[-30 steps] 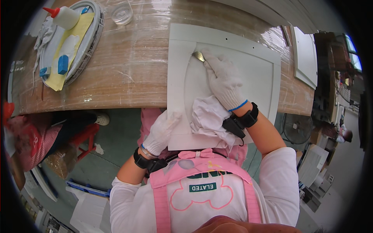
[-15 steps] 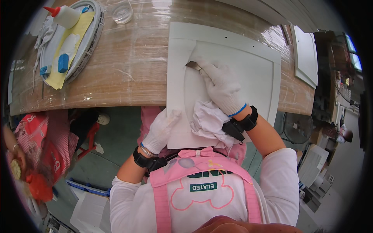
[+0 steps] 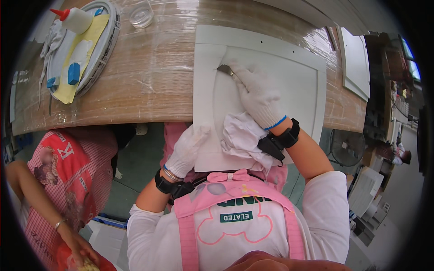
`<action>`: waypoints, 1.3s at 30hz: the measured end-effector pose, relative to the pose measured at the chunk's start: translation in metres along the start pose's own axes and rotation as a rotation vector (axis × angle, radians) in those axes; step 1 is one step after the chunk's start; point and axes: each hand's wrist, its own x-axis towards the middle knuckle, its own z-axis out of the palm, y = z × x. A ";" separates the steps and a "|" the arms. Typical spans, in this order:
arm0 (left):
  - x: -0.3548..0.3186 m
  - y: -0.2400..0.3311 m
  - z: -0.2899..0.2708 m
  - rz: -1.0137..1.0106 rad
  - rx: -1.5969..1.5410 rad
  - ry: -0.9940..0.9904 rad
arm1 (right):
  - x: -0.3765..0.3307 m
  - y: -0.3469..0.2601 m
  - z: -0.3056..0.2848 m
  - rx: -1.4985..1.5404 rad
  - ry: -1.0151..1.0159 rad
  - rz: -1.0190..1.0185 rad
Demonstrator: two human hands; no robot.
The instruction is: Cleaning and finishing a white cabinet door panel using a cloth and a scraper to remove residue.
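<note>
A white framed panel [image 3: 289, 90], like a cabinet door, lies on the table and overhangs its front edge toward my apron. My right hand [image 3: 258, 92], in a white knit glove, holds a putty knife [image 3: 225, 69]; its blade touches the panel near the inner edge of the left frame strip. Under my right wrist a crumpled white cloth [image 3: 243, 135] rests on the panel. My left hand [image 3: 187, 147], also gloved, grips the panel's left edge near its close corner, fingers on top; its thumb is hard to make out.
On the far left a round bucket lid [image 3: 108, 56] carries a red-tipped white bottle [image 3: 77, 20], yellow paper [image 3: 68, 92] and blue blocks [image 3: 73, 73]. A clear cup [image 3: 141, 17] stands beyond. More white panels [image 3: 355, 63] lie right. A person in a red checked apron [image 3: 68, 180] is close on my left.
My right hand and the putty knife have shifted slightly toward the far side of the panel. The person on my left has come closer. My left hand stays at the panel's edge.
</note>
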 end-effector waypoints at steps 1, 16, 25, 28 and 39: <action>0.000 -0.001 -0.001 0.001 0.001 -0.001 | 0.000 -0.001 -0.001 0.013 -0.024 -0.005; 0.003 -0.009 -0.006 -0.010 -0.044 0.006 | 0.001 0.005 0.002 0.021 0.052 0.016; 0.001 -0.008 -0.006 -0.016 0.020 0.032 | 0.004 0.005 0.003 -0.024 0.008 0.056; 0.001 -0.006 -0.005 -0.026 0.009 0.018 | 0.003 0.004 0.003 -0.033 0.014 0.037; 0.001 -0.003 -0.003 -0.036 -0.059 0.021 | -0.001 0.006 0.004 0.126 0.002 0.083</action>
